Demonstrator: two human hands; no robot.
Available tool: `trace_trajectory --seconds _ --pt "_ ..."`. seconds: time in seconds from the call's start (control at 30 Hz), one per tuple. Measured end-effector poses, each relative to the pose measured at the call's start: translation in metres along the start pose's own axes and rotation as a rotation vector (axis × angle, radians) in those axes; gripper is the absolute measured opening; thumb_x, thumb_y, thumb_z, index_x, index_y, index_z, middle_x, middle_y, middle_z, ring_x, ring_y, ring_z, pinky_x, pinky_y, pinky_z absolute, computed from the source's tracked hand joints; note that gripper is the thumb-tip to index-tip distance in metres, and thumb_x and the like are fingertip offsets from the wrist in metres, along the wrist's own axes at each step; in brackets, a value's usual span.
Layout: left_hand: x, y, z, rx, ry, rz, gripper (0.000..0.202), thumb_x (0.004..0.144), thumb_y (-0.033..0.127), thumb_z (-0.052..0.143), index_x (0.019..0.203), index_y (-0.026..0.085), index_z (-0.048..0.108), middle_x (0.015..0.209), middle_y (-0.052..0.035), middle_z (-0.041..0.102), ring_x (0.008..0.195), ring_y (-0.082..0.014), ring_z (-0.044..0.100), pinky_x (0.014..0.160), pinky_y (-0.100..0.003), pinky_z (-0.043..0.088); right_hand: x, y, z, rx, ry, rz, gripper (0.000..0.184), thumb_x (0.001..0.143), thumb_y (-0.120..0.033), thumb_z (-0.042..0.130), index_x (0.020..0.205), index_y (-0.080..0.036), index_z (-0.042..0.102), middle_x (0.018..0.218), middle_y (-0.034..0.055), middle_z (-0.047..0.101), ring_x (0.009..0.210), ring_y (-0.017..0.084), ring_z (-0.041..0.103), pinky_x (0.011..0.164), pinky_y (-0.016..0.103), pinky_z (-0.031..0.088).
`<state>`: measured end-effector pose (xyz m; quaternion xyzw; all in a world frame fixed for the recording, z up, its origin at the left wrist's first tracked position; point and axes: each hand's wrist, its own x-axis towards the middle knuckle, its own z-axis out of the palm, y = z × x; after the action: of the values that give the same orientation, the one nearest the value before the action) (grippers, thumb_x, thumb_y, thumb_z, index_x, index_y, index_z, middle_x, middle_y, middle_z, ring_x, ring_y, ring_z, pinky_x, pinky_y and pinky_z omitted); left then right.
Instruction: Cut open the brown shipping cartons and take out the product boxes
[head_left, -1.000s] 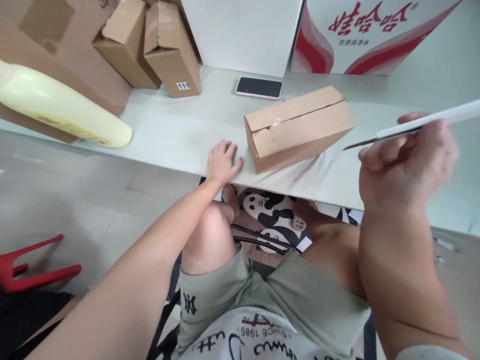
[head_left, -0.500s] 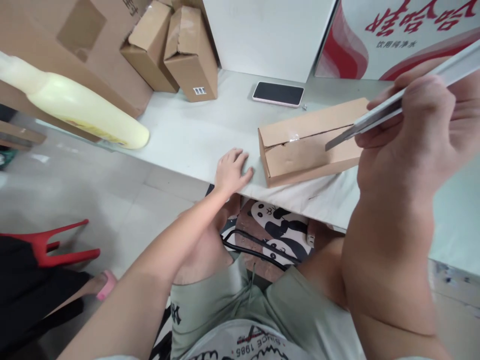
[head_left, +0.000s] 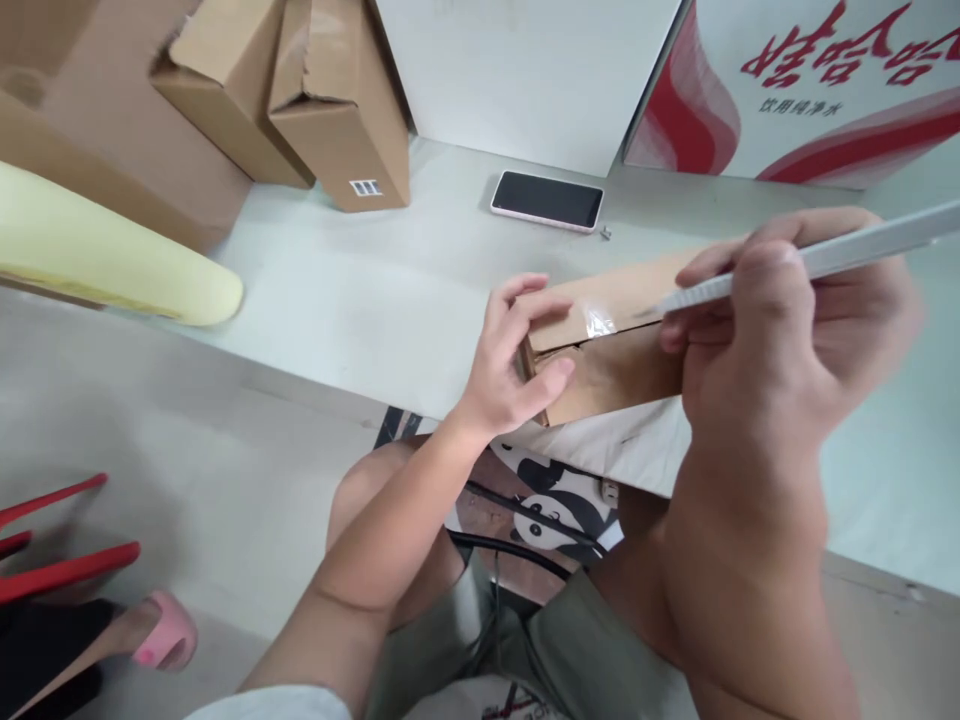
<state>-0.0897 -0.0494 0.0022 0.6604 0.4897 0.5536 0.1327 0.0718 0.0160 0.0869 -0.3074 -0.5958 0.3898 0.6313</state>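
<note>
A long taped cardboard box (head_left: 609, 345) lies near the front edge of the pale table (head_left: 375, 290). My left hand (head_left: 510, 350) grips the box's left end, fingers over the top and thumb on the front face. My right hand (head_left: 780, 320) is closed round a white-handled utility knife (head_left: 825, 257). The knife's tip rests on the box's top by the clear tape on the seam. My right hand hides the box's right half.
A black phone (head_left: 547, 199) lies behind the box. Two small cardboard boxes (head_left: 300, 90) and a bigger carton stand at the back left, a pale yellow bottle (head_left: 112, 262) lies at left. A red-and-white carton (head_left: 810, 80) stands back right. Red stool legs (head_left: 52, 560) and someone's pink-slippered foot (head_left: 161, 630) show on the floor.
My left hand moved from the table beside the box onto the box's left end and gripped it. My right hand brought the knife down until its tip reached the box's top.
</note>
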Motion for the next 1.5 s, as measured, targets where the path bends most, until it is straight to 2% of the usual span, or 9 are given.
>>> trace_trajectory --seconds 0.1,0.2,0.4,0.6,0.8,1.13,1.27,1.37,1.5 --pt "-0.006 0.003 0.004 -0.08 0.004 -0.084 0.047 0.103 0.063 0.052 0.135 0.029 0.052 0.134 -0.0113 0.056 0.14 -0.0298 0.054 0.111 -0.047 0.055 -0.004 -0.001 0.0 -0.062 -0.033 -0.025 0.015 0.094 -0.02 0.065 0.08 -0.019 0.066 0.068 -0.0077 0.065 0.043 0.002 0.053 0.039 0.018 0.038" --pt "-0.01 0.005 0.008 -0.137 -0.018 -0.132 0.047 0.103 0.064 0.051 0.134 0.03 0.05 0.131 -0.0107 0.054 0.136 -0.0295 0.054 0.111 -0.047 0.055 -0.007 -0.001 0.002 -0.13 -0.065 -0.052 0.014 0.093 -0.019 0.066 0.079 -0.02 0.067 0.068 -0.0072 0.064 0.045 0.004 0.053 0.041 0.021 0.039" --pt "-0.01 0.014 0.02 -0.189 0.099 -0.211 0.041 0.104 0.062 0.038 0.128 0.03 0.048 0.13 -0.0108 0.049 0.134 -0.0317 0.053 0.113 -0.052 0.052 -0.014 -0.005 0.0 -0.246 -0.094 -0.145 0.017 0.094 -0.028 0.074 0.077 -0.025 0.073 0.065 -0.0052 0.067 0.049 0.009 0.058 0.045 0.026 0.04" --pt "-0.01 0.011 0.021 -0.111 0.099 -0.164 0.044 0.104 0.064 0.035 0.127 0.03 0.049 0.128 -0.0105 0.053 0.13 -0.0309 0.057 0.111 -0.052 0.053 -0.02 -0.006 -0.03 -0.26 -0.191 -0.173 0.001 0.088 -0.028 0.083 0.087 -0.028 0.083 0.083 -0.0015 0.081 0.068 0.015 0.076 0.058 0.029 0.059" --pt "-0.009 0.008 0.021 -0.105 0.106 -0.114 0.04 0.105 0.061 0.036 0.126 0.03 0.051 0.124 -0.009 0.056 0.128 -0.0297 0.058 0.11 -0.052 0.053 -0.022 0.002 -0.054 -0.271 -0.247 -0.188 0.005 0.087 -0.029 0.086 0.091 -0.029 0.084 0.088 -0.0004 0.083 0.075 0.02 0.08 0.069 0.035 0.069" --pt "-0.007 0.013 0.024 -0.099 0.106 -0.223 0.043 0.102 0.066 0.031 0.122 0.032 0.048 0.123 -0.009 0.056 0.126 -0.0303 0.058 0.108 -0.052 0.054 -0.019 0.001 -0.049 -0.293 -0.314 -0.257 0.005 0.086 -0.025 0.085 0.088 -0.029 0.083 0.085 -0.0018 0.083 0.078 0.019 0.081 0.068 0.031 0.069" --pt "-0.009 0.011 0.023 -0.112 0.098 -0.23 0.045 0.101 0.068 0.033 0.124 0.032 0.048 0.124 -0.0096 0.057 0.127 -0.0315 0.059 0.109 -0.053 0.054 -0.021 0.002 -0.045 -0.239 -0.237 -0.218 0.008 0.088 -0.021 0.083 0.092 -0.028 0.083 0.086 -0.0032 0.082 0.078 0.016 0.081 0.067 0.026 0.066" --pt "-0.011 0.008 0.025 -0.077 0.089 -0.23 0.051 0.102 0.069 0.03 0.134 0.033 0.048 0.13 -0.0099 0.055 0.131 -0.0323 0.058 0.111 -0.054 0.054 -0.023 -0.001 -0.043 -0.295 -0.201 -0.196 0.004 0.091 -0.027 0.08 0.088 -0.027 0.082 0.086 -0.0019 0.082 0.074 0.016 0.079 0.062 0.028 0.063" --pt "-0.014 0.004 0.03 -0.008 0.08 -0.244 0.059 0.104 0.069 0.025 0.151 0.037 0.038 0.144 -0.0101 0.051 0.141 -0.0336 0.053 0.116 -0.054 0.051 -0.021 -0.007 -0.045 -0.34 -0.304 -0.193 0.002 0.09 -0.031 0.082 0.088 -0.03 0.081 0.087 -0.0015 0.082 0.078 0.02 0.08 0.065 0.033 0.066"
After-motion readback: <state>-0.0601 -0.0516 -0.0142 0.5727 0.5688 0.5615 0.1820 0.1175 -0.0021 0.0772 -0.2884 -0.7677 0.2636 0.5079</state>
